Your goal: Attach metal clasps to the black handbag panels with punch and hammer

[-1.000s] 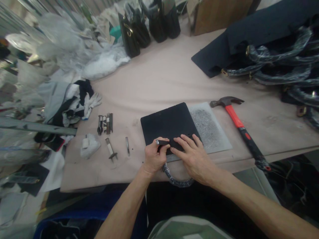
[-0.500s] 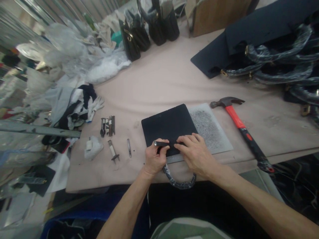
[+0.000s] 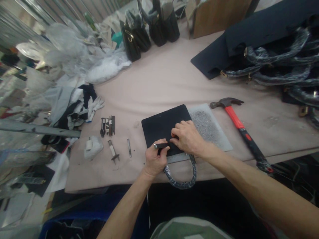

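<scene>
A flat black bag panel [image 3: 161,123] lies partly on a pale, worn board [image 3: 205,129] in front of me. From its near edge a curved handle wrapped in clear plastic [image 3: 181,184] hangs toward me. My left hand [image 3: 155,159] is closed around a short dark punch [image 3: 161,145] with a shiny end, tilted low over the panel's near edge. My right hand [image 3: 186,136] has curled fingers pinched at the panel, close to my left fingertips. Whatever sits between those right fingers is too small to make out.
A claw hammer [image 3: 236,121] with a red and black grip lies right. Several small metal tools [image 3: 108,126] and a thin metal rod [image 3: 129,148] rest left. Black bags [image 3: 149,31] stand at the back; plastic-wrapped handles on black panels [image 3: 274,56] are piled far right.
My right hand has moved up and slightly left on the panel, its fingers curling more and uncovering more of the handle. My left hand has kept its place with the punch.
</scene>
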### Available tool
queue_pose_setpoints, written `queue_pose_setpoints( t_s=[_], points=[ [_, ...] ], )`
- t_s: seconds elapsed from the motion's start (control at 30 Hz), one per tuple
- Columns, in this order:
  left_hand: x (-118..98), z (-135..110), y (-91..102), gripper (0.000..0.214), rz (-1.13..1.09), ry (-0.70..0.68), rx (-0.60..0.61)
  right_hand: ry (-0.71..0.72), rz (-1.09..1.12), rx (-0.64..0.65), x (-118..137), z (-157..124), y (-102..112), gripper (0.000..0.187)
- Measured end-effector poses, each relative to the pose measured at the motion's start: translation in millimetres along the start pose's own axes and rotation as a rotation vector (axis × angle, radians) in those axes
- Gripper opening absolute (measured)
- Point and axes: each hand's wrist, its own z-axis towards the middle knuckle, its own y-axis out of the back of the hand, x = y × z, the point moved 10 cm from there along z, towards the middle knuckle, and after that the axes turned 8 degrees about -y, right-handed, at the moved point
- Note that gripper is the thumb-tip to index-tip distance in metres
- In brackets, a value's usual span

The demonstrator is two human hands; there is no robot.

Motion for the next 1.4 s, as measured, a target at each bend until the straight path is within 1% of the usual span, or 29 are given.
queue_pose_setpoints(
  t_s=[0.13, 0.3, 0.5, 0.7, 0.87, 0.97, 1.07, 1.13, 1.2, 1.27, 1.33, 1.4],
  points=[
    [-1, 0, -0.1, 0.011, 0.000, -0.004, -0.009, 0.031, -0.016, 0.095, 7, 14, -5, 0.016],
    [1, -1, -1.4, 0.010, -0.022, 0.018, 0.006, 0.064, -0.096, 0.180, 14, 22, -6, 0.021],
    [-10, -2, -1.5, 0.016, -0.029, -0.064, 0.004, 0.102, -0.187, 0.298, 21, 31, -12, 0.025],
    [-9, 0, -1.2, 0.013, -0.052, -0.059, -0.005, 0.080, -0.160, 0.329, 15, 37, -12, 0.029],
    [-3, 1, -1.2, 0.010, -0.044, 0.007, -0.001, 0.045, -0.128, 0.325, 9, 41, -10, 0.028],
    [1, 2, -1.8, 0.010, -0.054, 0.045, 0.005, 0.031, 0.008, 0.303, -1, 42, -8, 0.017],
    [3, 3, -2.5, 0.009, -0.066, 0.066, 0.012, -0.016, 0.338, 0.243, -18, 37, -4, 0.006],
    [5, 3, -3.1, 0.009, -0.073, 0.085, 0.014, -0.077, 0.595, 0.193, -33, 32, -3, 0.009],
    [8, 4, -4.6, 0.009, -0.080, 0.113, 0.020, -0.108, 0.763, 0.148, -42, 25, -3, 0.013],
    [9, 5, -6.5, 0.008, -0.079, 0.137, 0.027, -0.087, 0.811, 0.104, -43, 19, -2, 0.015],
    [9, 5, -7.9, 0.007, -0.072, 0.149, 0.029, -0.054, 0.798, 0.050, -42, 13, 1, 0.015],
    [7, 6, -8.9, 0.008, -0.065, 0.131, 0.032, -0.083, 0.798, -0.060, -46, 7, 8, 0.016]
  ],
)
